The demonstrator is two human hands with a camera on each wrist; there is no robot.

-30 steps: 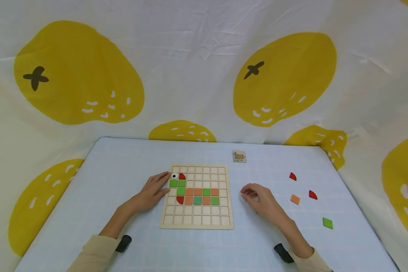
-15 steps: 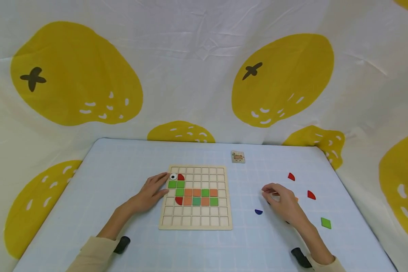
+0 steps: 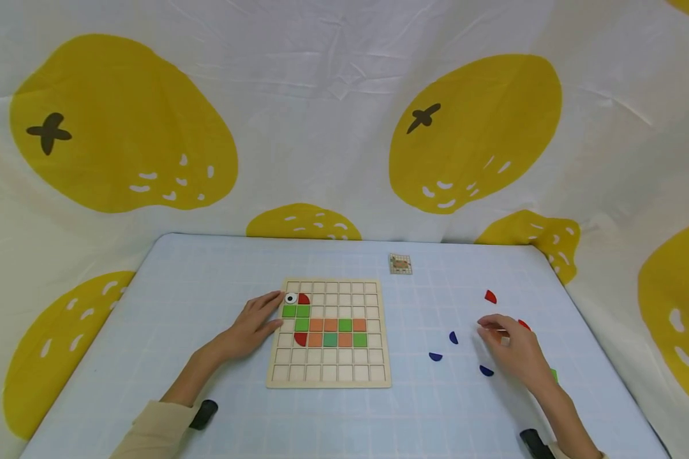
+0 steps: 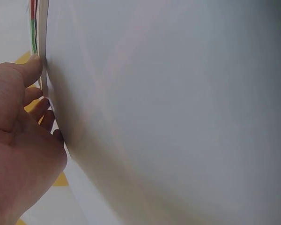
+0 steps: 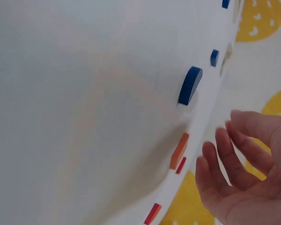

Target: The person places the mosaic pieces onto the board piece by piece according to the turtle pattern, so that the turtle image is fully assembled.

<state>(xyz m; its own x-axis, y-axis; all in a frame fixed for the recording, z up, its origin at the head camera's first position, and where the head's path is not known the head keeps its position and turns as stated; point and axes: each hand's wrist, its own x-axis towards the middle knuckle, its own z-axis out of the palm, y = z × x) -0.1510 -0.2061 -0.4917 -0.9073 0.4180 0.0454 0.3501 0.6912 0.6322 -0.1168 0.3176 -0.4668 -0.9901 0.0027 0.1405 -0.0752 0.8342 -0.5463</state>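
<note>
My left hand (image 3: 252,325) rests against the left edge of a wooden grid board (image 3: 328,376), thumb and fingertips touching its rim. Tiles on the board include a round eye tile (image 3: 290,298), red quarter-circles (image 3: 303,299), and several green, orange and teal squares. Over the right side of the table, my right hand (image 3: 513,347) hovers with loosely bent fingers and nothing visible between them. Beneath it lies an orange tile (image 5: 179,151), mostly hidden in the head view. Three dark blue half-circles (image 3: 453,338) lie left of this hand, the nearest one (image 5: 190,86) showing large in the right wrist view.
A red quarter-circle (image 3: 490,296) lies beyond my right hand; another red piece (image 3: 524,325) and a green tile (image 3: 554,375) are partly covered by the hand and wrist. A small picture card (image 3: 400,264) lies near the table's far edge. A lemon-print cloth hangs behind.
My right hand has moved rightward, away from the board, toward the orange tile. Three blue half-circles now show on the table where it passed. My left hand stays at the board's edge.
</note>
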